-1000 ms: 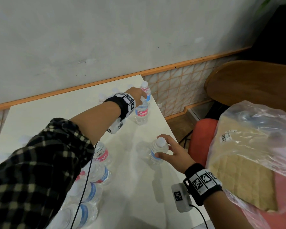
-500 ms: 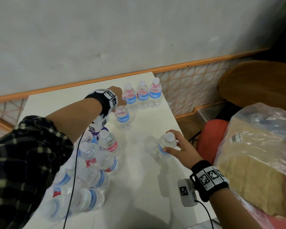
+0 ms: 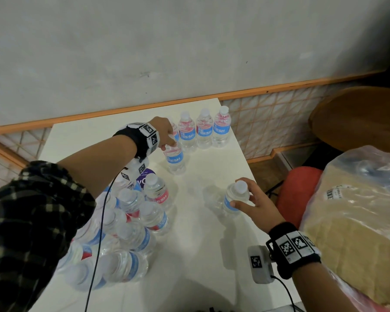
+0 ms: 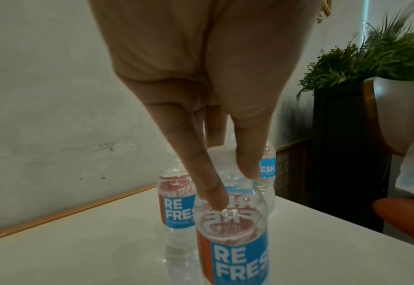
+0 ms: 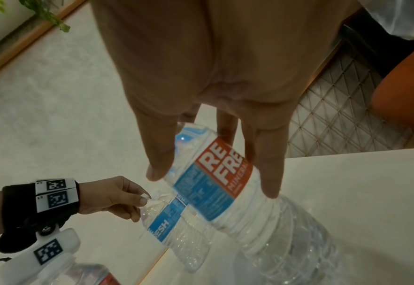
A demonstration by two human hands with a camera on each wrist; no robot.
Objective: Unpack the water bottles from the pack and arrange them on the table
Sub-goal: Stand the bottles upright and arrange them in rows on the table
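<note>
On the white table, three Refresh water bottles stand in a row at the back edge. My left hand pinches the top of another bottle just in front of that row; the left wrist view shows my left hand with thumb and finger on this bottle's shoulder. My right hand grips one bottle near the table's right edge, and in the right wrist view the right hand wraps that bottle's label. The opened pack with several bottles lies at front left.
A plastic bag with tan contents sits at the right on a red seat. A round wooden tabletop stands beyond it. The wall closes the table's far side. A potted plant stands to the right.
The head view has swung, bringing the back row and the pack into sight. Both hands keep hold of their bottles and have barely moved over the last half second.
</note>
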